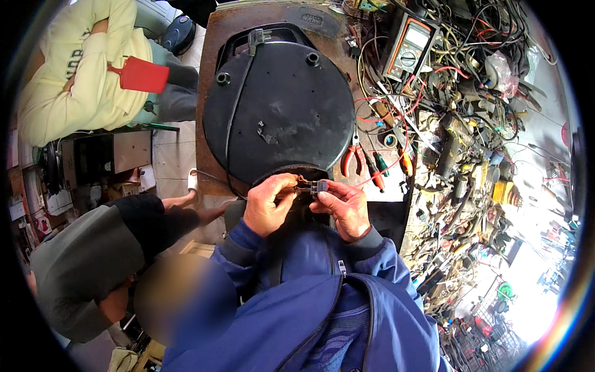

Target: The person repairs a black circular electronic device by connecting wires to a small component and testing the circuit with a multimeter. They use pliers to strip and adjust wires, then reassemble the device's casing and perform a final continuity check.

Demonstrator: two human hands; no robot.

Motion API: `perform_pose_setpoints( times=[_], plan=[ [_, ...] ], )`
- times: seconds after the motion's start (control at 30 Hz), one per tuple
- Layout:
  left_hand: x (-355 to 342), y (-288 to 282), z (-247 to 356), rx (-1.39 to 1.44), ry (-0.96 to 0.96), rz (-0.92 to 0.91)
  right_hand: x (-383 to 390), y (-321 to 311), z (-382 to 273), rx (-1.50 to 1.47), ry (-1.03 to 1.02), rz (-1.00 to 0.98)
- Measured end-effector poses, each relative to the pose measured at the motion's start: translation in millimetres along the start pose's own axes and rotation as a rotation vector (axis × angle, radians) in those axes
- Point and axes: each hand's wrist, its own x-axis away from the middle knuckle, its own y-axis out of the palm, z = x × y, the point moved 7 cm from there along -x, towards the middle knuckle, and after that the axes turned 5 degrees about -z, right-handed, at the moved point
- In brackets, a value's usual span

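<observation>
My right hand point(342, 208) pinches a small dark block-shaped part with metal terminals point(319, 186) between thumb and fingers. Close against it, my left hand point(271, 201) has its fingertips closed on the short copper-coloured wire ends point(302, 180) beside the block. Whether the wires are joined to the block is too small to tell. Both hands are at the near edge of a large round black appliance point(291, 111), which lies on the table with its two short round feet up. Its power cord point(236, 105) runs across it to a plug point(257, 36) at the far side.
Right of the appliance lie red-handled pliers point(354, 160), screwdrivers point(375, 173) and loose wires on the brown table point(214, 28). A multimeter point(409, 46) stands farther back. Cluttered tools and parts fill the right side. Two people are at left, one holding a red paddle-shaped object point(144, 75).
</observation>
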Motion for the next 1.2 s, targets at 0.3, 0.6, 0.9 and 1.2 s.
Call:
perform_pose_setpoints(
  times=[0.3, 0.6, 0.9, 1.2],
  plan=[
    [-3.3, -4.9, -15.1, 0.192, -0.141, -0.005, 4.8, 2.6, -8.5, 0.129, -0.147, 0.076],
    [-10.3, -6.5, -23.7, 0.293, -0.246, 0.059, 6.7, 0.8, -9.9, 0.111, -0.130, 0.085],
    [-21.9, 7.2, 18.9, -0.151, 0.107, -0.040, 2.2, 4.3, -14.2, 0.276, -0.157, 0.093],
    [-22.2, 11.3, 19.5, -0.214, 0.151, -0.043, 0.3, 3.0, -14.0, 0.306, -0.149, 0.082]
  ],
)
